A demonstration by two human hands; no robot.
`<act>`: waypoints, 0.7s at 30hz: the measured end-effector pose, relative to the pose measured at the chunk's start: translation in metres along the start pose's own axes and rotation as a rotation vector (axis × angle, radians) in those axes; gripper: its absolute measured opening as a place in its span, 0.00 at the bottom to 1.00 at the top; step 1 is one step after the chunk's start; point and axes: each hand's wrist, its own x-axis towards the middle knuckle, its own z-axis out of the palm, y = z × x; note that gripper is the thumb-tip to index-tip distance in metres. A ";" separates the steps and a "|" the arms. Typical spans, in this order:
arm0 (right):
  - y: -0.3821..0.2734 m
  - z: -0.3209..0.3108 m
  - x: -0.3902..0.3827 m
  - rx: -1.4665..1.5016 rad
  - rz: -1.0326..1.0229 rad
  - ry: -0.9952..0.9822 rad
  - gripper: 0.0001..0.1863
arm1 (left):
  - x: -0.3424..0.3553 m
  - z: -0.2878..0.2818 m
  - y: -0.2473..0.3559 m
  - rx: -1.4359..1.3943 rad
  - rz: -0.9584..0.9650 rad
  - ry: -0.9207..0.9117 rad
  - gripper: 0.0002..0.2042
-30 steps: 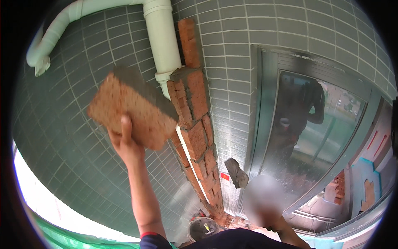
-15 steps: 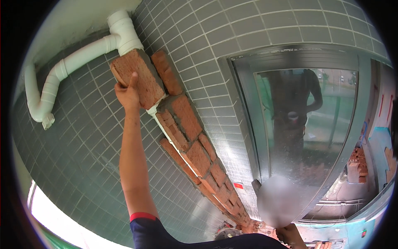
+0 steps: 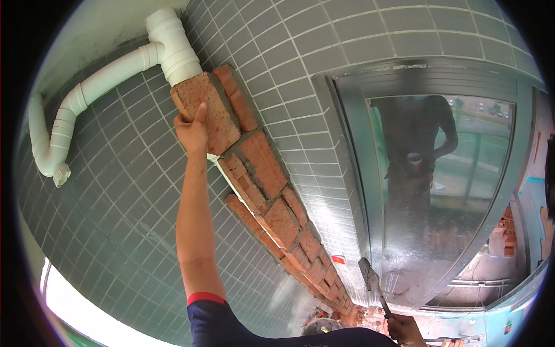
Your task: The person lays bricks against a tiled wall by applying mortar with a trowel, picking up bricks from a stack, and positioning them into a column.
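Note:
My left hand (image 3: pixel 193 132) is raised high and grips a red brick (image 3: pixel 209 110), pressing it against the top of a narrow stack of red bricks (image 3: pixel 272 202) built up the grey tiled wall. The held brick sits just under a white plastic pipe (image 3: pixel 173 49). Low at the right, my right hand (image 3: pixel 404 329) holds a trowel (image 3: pixel 371 280) by its handle, blade pointing up and apart from the bricks.
The white pipe bends left along the tiled wall (image 3: pixel 115 191) to an open end (image 3: pixel 55 170). A metal-framed glass door (image 3: pixel 433 191) stands right of the brick stack and reflects a person. Loose bricks (image 3: pixel 509 231) lie at the far right.
My left hand has lifted the brick up from mid-air to the top of the stack under the pipe. The trowel has stayed low at the right.

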 end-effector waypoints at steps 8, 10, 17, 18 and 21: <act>-0.008 0.023 0.029 -0.102 0.010 -0.029 0.17 | -0.001 0.001 -0.008 -0.058 -0.045 -0.029 0.30; -0.018 0.029 0.034 -0.172 0.092 -0.035 0.18 | -0.003 -0.001 -0.006 -0.075 -0.046 -0.046 0.30; -0.020 0.039 0.063 -0.133 0.181 -0.096 0.18 | 0.003 -0.001 -0.020 -0.064 -0.012 -0.118 0.31; -0.026 0.041 0.066 -0.159 0.196 -0.107 0.18 | 0.002 -0.001 -0.017 -0.058 -0.010 -0.119 0.31; -0.024 0.044 0.080 -0.185 0.207 -0.129 0.18 | -0.006 0.001 -0.009 -0.039 -0.025 -0.113 0.30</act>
